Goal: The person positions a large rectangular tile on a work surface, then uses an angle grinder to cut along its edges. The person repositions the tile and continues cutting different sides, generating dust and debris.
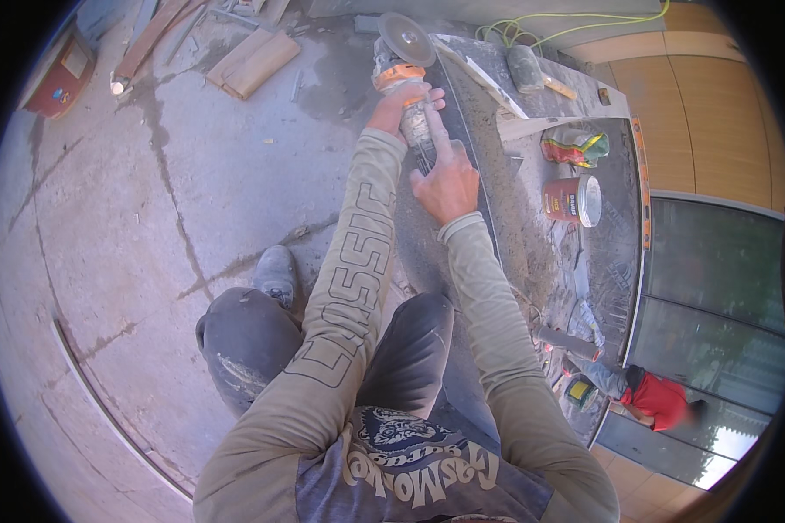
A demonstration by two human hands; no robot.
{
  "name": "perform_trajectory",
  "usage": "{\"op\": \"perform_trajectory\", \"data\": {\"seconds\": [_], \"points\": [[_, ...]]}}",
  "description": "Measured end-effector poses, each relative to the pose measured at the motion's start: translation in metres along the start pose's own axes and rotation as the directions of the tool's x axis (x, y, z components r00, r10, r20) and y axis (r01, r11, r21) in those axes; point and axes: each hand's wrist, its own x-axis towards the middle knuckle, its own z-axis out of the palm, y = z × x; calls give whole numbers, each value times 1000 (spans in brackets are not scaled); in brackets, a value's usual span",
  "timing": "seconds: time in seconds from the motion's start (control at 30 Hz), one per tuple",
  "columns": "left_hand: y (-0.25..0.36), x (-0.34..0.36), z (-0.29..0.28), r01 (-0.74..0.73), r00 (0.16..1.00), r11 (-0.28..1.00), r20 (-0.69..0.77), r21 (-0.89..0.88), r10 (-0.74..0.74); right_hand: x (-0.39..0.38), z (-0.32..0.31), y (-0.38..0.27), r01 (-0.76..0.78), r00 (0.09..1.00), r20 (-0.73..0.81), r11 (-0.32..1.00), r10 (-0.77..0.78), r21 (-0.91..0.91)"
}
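Note:
An angle grinder (416, 139), dusty and with an orange collar, is held out in front of me in both hands. Its round grey disc (406, 40) sits at the far end, above the edge of a dark grey slab (423, 235). My left hand (399, 106) wraps round the grinder's body just behind the collar. Closer to me, my right hand (449, 185) is closed on the rear of the tool, one finger stretched forward along it. Whether the disc touches the slab or spins, I cannot tell.
Right of the slab are a mallet (525, 70), a crumpled bag (576, 148) and a reddish-brown tub (567, 200). A yellow-green hose (576, 17) curls behind. A person in red (658, 403) bends at the lower right. Boards (253, 63) and a red bucket (57, 83) stand far left.

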Motion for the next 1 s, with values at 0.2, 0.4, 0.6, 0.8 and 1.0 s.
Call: {"op": "perform_trajectory", "data": {"seconds": [0.2, 0.4, 0.6, 0.8, 1.0], "points": [[-2, 0, 0, -7, 1000, 1000, 6, 0, 7, -1, 0, 2, 3, 1000, -4, 1000, -3, 17], [-1, 2, -1, 8, 1000, 1000, 7, -2, -8, 0, 2, 4, 12, 1000, -17, 999, -12, 49], [-1, 1, -1, 11, 1000, 1000, 13, 1, -11, -2, 2, 4, -1, 1000, -21, 999, 2, 43], [-2, -3, 1, 3, 1000, 1000, 6, 7, -3, -4, -4, 0, -11, 1000, -1, 999, 11, 48], [-4, -6, 2, -1, 1000, 1000, 6, 3, 1, -6, -6, 2, -6, 1000, 7, 998, 6, 57]]}}
